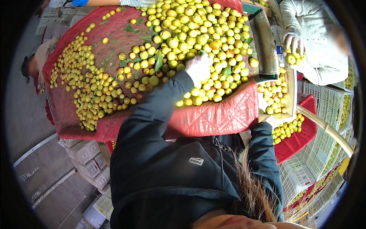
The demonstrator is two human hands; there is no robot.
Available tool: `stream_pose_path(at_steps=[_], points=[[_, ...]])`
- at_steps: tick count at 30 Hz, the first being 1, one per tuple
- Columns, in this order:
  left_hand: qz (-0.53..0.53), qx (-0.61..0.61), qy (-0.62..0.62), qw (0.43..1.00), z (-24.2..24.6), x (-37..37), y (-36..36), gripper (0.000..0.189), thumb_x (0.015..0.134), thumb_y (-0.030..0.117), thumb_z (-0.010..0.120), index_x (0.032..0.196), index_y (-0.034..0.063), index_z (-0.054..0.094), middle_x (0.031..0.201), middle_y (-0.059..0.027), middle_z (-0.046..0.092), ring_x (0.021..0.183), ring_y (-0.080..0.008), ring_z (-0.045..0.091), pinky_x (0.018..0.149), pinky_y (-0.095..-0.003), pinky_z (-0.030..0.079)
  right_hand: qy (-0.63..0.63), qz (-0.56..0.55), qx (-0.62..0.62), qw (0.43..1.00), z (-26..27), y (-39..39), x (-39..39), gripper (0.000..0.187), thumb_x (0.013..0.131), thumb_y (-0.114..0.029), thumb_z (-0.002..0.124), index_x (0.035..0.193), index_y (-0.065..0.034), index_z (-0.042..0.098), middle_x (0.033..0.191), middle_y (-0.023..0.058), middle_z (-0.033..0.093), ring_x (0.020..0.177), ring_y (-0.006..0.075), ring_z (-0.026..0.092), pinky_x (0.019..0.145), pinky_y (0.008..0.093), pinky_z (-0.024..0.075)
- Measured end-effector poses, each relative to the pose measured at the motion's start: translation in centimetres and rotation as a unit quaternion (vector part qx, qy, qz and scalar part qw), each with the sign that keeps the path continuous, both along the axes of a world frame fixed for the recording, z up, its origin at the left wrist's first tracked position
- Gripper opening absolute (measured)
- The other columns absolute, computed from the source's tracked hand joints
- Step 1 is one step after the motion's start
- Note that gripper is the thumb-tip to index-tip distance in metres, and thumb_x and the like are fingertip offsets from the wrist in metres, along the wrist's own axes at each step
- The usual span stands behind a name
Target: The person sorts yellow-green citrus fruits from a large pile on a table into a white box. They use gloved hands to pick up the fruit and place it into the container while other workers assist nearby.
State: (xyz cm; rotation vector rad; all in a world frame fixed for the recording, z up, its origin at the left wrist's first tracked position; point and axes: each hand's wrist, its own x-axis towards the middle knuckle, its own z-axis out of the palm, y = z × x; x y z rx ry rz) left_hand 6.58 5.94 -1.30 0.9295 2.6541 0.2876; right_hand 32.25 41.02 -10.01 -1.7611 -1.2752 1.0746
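Note:
My left hand, in a pale glove, reaches into a heap of small round yellow-green fruits on a table lined with red quilted cloth. Its fingers point away from me among the fruits, and whether they grip one is hidden. Low at the right, my right hand is at the near left corner of a pale shallow tray partly filled with fruits. Glare washes out this hand, so its grip is unclear. Some fruits have orange or reddish patches. Green leaves lie among them.
A rolled mat edges the table's right side. Beyond it, a co-worker's gloved hand holds fruits. Another person's striped cuff shows at the top. White plastic crates and a red-lined container stand right; a bamboo pole crosses there.

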Motion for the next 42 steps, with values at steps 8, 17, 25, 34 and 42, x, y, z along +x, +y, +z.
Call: stream_pose_path(at_steps=[8,17,25,34,42], points=[[0.120,0.214,-0.085,0.966,4.9,0.3,-4.3,0.016,0.085,0.015,0.069,0.098,0.0074,0.069,0.086,-0.0118,0.063,0.082,-0.0270,0.065,0.074,-0.0378,0.054,-0.007,-0.001,0.000,1.000,0.3,0.3,0.6,0.039,0.089,-0.012,0.070,0.118,0.0111,0.057,0.103,0.0178,0.063,0.084,0.0269,0.057,0.076,0.0372,0.0515],[0.236,-0.038,0.091,0.967,2.6,-3.4,-7.5,0.063,0.084,0.026,0.063,0.145,0.0154,0.049,0.150,-0.0203,0.044,0.128,-0.0361,0.054,0.103,-0.0428,0.048,-0.009,0.008,-0.004,1.000,0.2,-0.3,0.5,0.039,0.090,-0.011,0.069,0.120,0.0103,0.056,0.104,0.0176,0.063,0.084,0.0266,0.057,0.076,0.0369,0.0514],[0.118,-0.122,0.119,0.978,1.2,3.2,-1.6,0.049,0.085,0.019,0.061,0.135,0.0145,0.057,0.142,-0.0111,0.050,0.108,-0.0300,0.063,0.077,-0.0413,0.059,-0.011,0.026,-0.007,1.000,0.2,-0.3,0.8,0.039,0.090,-0.011,0.069,0.121,0.0096,0.055,0.104,0.0175,0.063,0.085,0.0263,0.057,0.075,0.0367,0.0513],[-0.030,-0.130,0.151,0.979,2.2,11.8,-3.8,0.049,0.084,0.023,0.064,0.132,0.0120,0.059,0.122,-0.0073,0.063,0.126,-0.0296,0.054,0.085,-0.0356,0.057,0.004,0.152,-0.043,0.987,1.5,-1.6,3.8,0.040,0.091,-0.010,0.068,0.123,0.0088,0.055,0.105,0.0173,0.063,0.085,0.0259,0.057,0.075,0.0363,0.0513],[0.158,0.011,0.151,0.976,4.6,1.2,-0.5,0.029,0.092,0.023,0.059,0.120,0.0201,0.066,0.116,-0.0078,0.068,0.086,-0.0292,0.070,0.075,-0.0426,0.058,-0.101,0.552,0.266,0.784,12.8,-8.0,-9.7,0.046,0.090,-0.019,0.065,0.133,-0.0030,0.057,0.129,0.0229,0.059,0.118,0.0368,0.056,0.103,0.0440,0.0444]])
